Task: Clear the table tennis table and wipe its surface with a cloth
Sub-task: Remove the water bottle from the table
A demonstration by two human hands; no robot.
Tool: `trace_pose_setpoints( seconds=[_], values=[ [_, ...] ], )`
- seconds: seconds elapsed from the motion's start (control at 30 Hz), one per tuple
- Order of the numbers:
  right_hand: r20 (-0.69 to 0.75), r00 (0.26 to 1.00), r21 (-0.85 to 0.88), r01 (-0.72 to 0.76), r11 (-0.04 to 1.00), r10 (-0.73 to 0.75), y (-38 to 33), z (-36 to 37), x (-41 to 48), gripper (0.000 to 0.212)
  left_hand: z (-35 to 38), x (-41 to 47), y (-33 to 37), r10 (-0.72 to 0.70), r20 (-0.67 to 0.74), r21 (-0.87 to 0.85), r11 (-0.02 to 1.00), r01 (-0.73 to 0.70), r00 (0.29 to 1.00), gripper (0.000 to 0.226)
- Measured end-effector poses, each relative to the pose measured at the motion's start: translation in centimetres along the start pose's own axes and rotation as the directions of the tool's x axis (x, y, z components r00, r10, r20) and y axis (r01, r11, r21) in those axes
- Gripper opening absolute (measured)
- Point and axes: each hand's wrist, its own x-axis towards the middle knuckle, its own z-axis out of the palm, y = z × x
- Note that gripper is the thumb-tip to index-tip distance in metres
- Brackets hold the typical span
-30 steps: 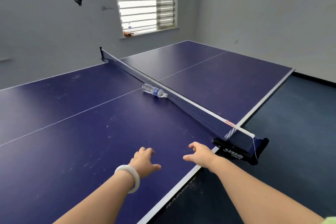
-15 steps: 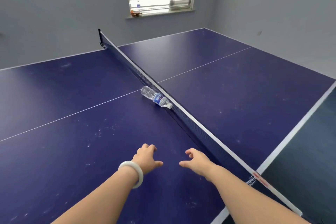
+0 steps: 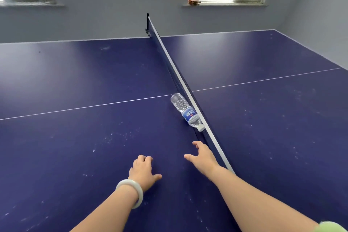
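A clear water bottle (image 3: 185, 111) with a blue label lies on its side on the dark blue table tennis table (image 3: 75, 147), touching the foot of the net (image 3: 169, 56) on its left side about midway along it, white cap toward the person. On that same side of the net, nearer than the cap and apart from it, the right hand (image 3: 202, 156) reaches out just beside the net with fingers spread, holding nothing. The left hand (image 3: 144, 172) lies farther left of the net, fingers loosely curled and empty, a pale bracelet (image 3: 131, 192) on its wrist.
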Motion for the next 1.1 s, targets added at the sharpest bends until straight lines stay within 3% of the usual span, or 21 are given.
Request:
trace_pose_setpoints(
  seconds=[0.17, 0.3, 0.37, 0.53, 0.6, 0.7, 0.87, 1.1],
  values=[
    [-0.179, 0.984, -0.341, -0.042, 0.939, -0.021, -1.2, 0.5, 6.0, 0.083, 2.3, 2.9, -1.7, -0.037, -0.011, 0.176, 0.984, 0.038, 0.999, 0.103],
    [-0.270, 0.961, -0.216, -0.124, 0.968, 0.063, -0.2, 1.1, 9.4, 0.096, 4.1, 4.3, -3.3, 0.004, 0.000, 0.221, 0.975, -0.004, 1.000, 0.121],
    [-0.340, 0.937, -0.110, -0.127, 0.986, 0.083, 0.1, 1.5, 10.5, 0.096, 4.5, 4.6, -3.8, 0.069, -0.082, 0.231, 0.972, -0.048, 0.994, 0.127],
    [-0.448, 0.885, 0.031, -0.121, 0.992, 0.122, 0.4, 2.3, 13.1, 0.079, 6.4, 5.7, -5.0, 0.063, 0.014, 0.172, 0.983, -0.065, 0.998, 0.114],
    [-0.473, 0.872, 0.053, -0.117, 0.992, 0.128, 0.3, 2.5, 13.9, 0.057, 6.4, 5.7, -5.0, 0.076, 0.015, 0.172, 0.982, -0.077, 0.997, 0.115],
    [-0.453, 0.881, 0.089, -0.110, 0.990, 0.139, -0.6, 2.4, 13.5, 0.023, 6.2, 5.6, -5.0, 0.056, 0.043, 0.172, 0.983, -0.062, 0.998, 0.115],
    [-0.426, 0.893, 0.118, -0.101, 0.988, 0.142, -0.2, 3.7, 10.6, 0.026, 5.6, 5.1, -4.7, 0.076, -0.081, 0.176, 0.982, -0.061, 0.994, 0.121],
    [-0.367, 0.914, 0.189, -0.111, 0.976, 0.175, 3.6, 6.6, 0.8, 0.024, 4.0, 4.1, -4.0, 0.045, 0.025, 0.224, 0.973, -0.049, 0.999, 0.110]
  ],
)
